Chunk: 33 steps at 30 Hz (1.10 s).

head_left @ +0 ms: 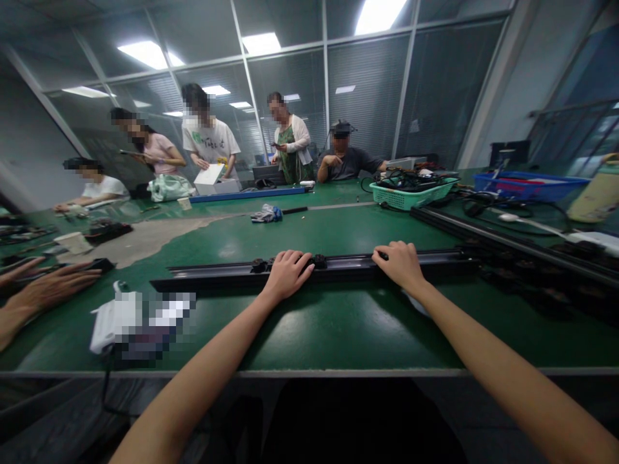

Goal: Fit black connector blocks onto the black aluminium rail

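Observation:
A long black metal rail (348,276) with a channel along its top lies crosswise on the green table in front of me. My left hand (289,276) is closed over the rail left of its middle, between small black fittings (258,265) that sit in the channel. Farther along the same rail, my right hand (400,263) has its fingers curled and pressed together at the far edge. A small dark bit shows at those fingertips, but its kind is hidden.
Another person's hands (53,287) are at the left. Nearby lies a white adapter (116,322) with a cable. A green basket (416,193) of cables, a blue basket (529,185) and another black rail (512,241) occupy the right. Several people are across the table (329,341).

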Each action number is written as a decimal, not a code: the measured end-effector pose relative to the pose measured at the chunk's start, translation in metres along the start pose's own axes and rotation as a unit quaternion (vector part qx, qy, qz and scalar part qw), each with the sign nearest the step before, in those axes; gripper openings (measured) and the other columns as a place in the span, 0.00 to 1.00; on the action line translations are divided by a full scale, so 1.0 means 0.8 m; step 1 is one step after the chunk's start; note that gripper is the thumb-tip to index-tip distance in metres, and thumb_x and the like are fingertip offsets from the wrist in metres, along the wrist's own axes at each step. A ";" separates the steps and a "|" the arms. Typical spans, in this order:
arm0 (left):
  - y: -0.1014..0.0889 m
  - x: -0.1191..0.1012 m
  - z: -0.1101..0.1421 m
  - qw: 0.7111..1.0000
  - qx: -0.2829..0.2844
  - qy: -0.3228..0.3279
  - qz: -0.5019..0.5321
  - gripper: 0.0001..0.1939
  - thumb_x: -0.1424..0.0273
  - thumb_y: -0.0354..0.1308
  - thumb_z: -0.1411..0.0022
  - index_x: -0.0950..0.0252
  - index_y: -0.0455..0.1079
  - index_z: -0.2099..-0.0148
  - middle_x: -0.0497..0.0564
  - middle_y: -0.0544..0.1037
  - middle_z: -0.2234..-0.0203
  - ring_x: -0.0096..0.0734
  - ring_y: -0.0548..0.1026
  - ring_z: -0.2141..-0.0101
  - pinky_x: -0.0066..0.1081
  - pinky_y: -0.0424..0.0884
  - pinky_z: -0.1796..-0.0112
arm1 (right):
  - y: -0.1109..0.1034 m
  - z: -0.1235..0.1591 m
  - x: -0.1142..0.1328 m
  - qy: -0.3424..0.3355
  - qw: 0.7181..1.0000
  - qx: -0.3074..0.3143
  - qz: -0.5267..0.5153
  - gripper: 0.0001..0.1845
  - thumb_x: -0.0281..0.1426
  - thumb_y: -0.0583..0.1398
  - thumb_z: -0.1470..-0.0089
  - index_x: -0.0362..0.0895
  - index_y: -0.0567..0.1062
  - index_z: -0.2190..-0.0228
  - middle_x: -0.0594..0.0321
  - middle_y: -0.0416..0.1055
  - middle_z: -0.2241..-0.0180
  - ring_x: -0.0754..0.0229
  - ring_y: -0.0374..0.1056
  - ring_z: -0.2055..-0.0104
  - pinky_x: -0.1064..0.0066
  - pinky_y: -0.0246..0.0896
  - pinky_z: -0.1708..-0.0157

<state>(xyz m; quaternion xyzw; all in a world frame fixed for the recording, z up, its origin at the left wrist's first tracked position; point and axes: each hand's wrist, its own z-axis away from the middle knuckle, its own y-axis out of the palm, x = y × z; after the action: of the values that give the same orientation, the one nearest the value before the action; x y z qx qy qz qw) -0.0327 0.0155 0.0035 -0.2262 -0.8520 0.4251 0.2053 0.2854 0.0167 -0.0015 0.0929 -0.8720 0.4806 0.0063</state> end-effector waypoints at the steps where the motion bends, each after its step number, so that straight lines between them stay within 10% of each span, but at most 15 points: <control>1: 0.000 0.000 0.000 1.000 -0.001 0.000 0.001 0.21 0.58 0.42 0.28 0.61 0.67 0.43 0.56 0.74 0.54 0.41 0.69 0.51 0.42 0.61 0.48 | -0.001 0.000 0.000 -0.001 1.000 -0.001 0.002 0.21 0.38 0.51 0.39 0.46 0.82 0.61 0.53 0.74 0.68 0.53 0.62 0.61 0.63 0.44 0.62; 33: -0.003 -0.001 0.000 1.000 0.002 0.004 -0.006 0.21 0.58 0.42 0.27 0.61 0.67 0.43 0.56 0.75 0.53 0.40 0.69 0.51 0.42 0.61 0.49 | -0.005 -0.003 -0.018 0.016 1.000 0.018 0.014 0.19 0.39 0.52 0.40 0.47 0.82 0.64 0.54 0.74 0.67 0.52 0.63 0.61 0.63 0.44 0.61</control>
<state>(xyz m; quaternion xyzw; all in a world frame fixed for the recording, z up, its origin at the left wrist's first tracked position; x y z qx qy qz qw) -0.0327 0.0140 0.0051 -0.2224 -0.8519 0.4241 0.2121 0.3004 0.0186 0.0016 0.0730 -0.8640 0.4980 0.0122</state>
